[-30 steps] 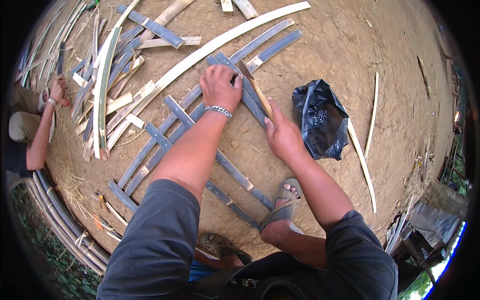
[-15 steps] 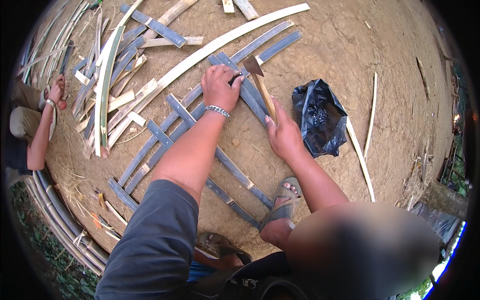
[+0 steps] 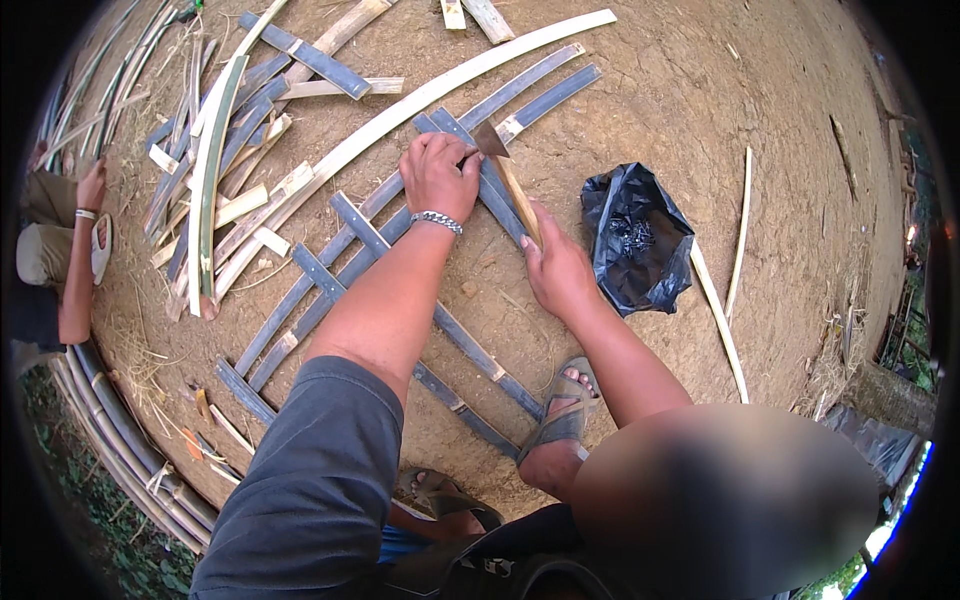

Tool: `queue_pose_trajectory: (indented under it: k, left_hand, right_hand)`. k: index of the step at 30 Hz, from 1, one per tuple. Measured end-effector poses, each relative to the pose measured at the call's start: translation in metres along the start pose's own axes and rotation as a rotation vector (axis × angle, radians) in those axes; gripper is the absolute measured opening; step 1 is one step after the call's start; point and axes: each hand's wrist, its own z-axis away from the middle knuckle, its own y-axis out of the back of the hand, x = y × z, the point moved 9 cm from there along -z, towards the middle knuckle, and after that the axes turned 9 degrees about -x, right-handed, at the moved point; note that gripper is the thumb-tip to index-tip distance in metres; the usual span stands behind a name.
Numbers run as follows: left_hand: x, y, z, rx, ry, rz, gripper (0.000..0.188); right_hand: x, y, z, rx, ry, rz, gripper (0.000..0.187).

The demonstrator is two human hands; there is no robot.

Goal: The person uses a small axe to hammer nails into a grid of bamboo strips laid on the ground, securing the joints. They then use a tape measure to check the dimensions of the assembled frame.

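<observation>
Nearer crosspieces (image 3: 360, 222) are already lying over two long dark slats (image 3: 553, 102) on the ground (image 3: 800, 230), while the far crosspiece (image 3: 500, 203) is seemingly remaining unfinished beneath the left hand (image 3: 440, 178), whose curled fingers are hiding any grip. The right hand (image 3: 562, 265) is wrapping its fingers snugly around a hatchet (image 3: 513, 192); open ground is spreading beyond the black bag (image 3: 604, 220).

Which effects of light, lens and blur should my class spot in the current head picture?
All in the head view: light looks soft, without crisp shadows around the left hand; the long pale strip looks bowed inside the dark round rim; a smooth blurred patch cuts off the right forearm; bright, blue-edged glare sits at lower right; the wooden-handled tool looks fairly sharp.
</observation>
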Motion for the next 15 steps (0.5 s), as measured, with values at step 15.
queue_pose_trajectory:
  k: [15]
  left_hand:
    - [0.002, 0.000, 0.000, 0.008, -0.012, -0.004, 0.012]
  right_hand:
    - [-0.015, 0.015, 0.003, 0.125, 0.099, 0.015, 0.058]
